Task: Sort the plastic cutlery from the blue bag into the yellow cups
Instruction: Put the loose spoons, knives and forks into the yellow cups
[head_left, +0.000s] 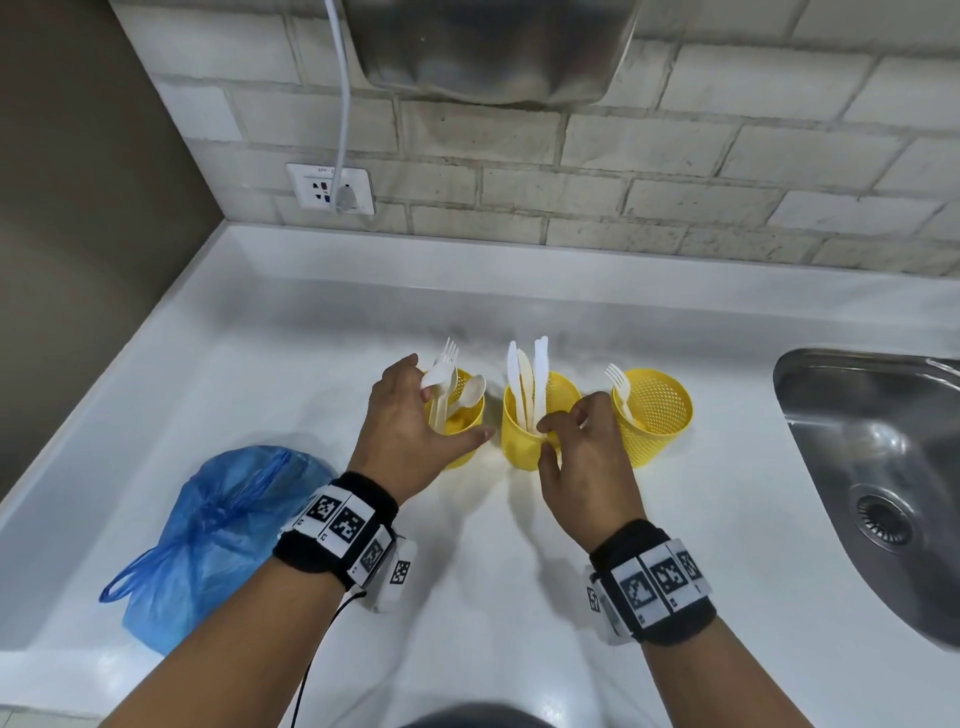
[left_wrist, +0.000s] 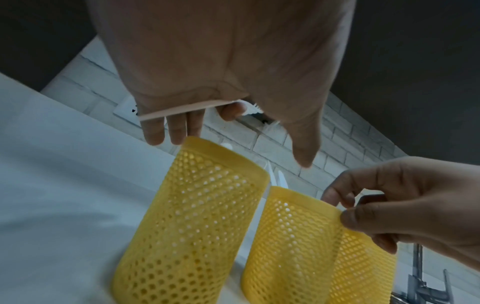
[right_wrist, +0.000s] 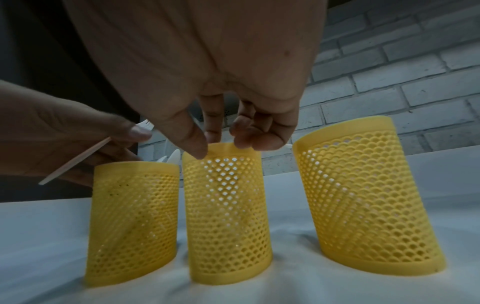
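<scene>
Bag (head_left: 208, 540) sits nearest, by my left wrist. Beyond it, three cups (head_left: 527, 431) in a row: my left hand (head_left: 410, 421) grips one fork (head_left: 441, 364) over the leftmost, and my right hand (head_left: 576, 452) pinches the middle rim.

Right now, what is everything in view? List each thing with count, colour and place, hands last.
yellow cups: three, yellow mesh, in a row mid-counter.
knives: about three, white and cream, upright in the middle cup.
fork: one, white, in the right cup.
spoon: one, cream, in the left cup.
blue bag: one, blue, knotted, on the counter at left.
counter: one, white.
sink: one, steel, at right.
wall socket: one, white, on the brick wall.
left hand: over the left cup, holds cutlery, a fork among it.
right hand: pinches the middle cup's rim.
</scene>
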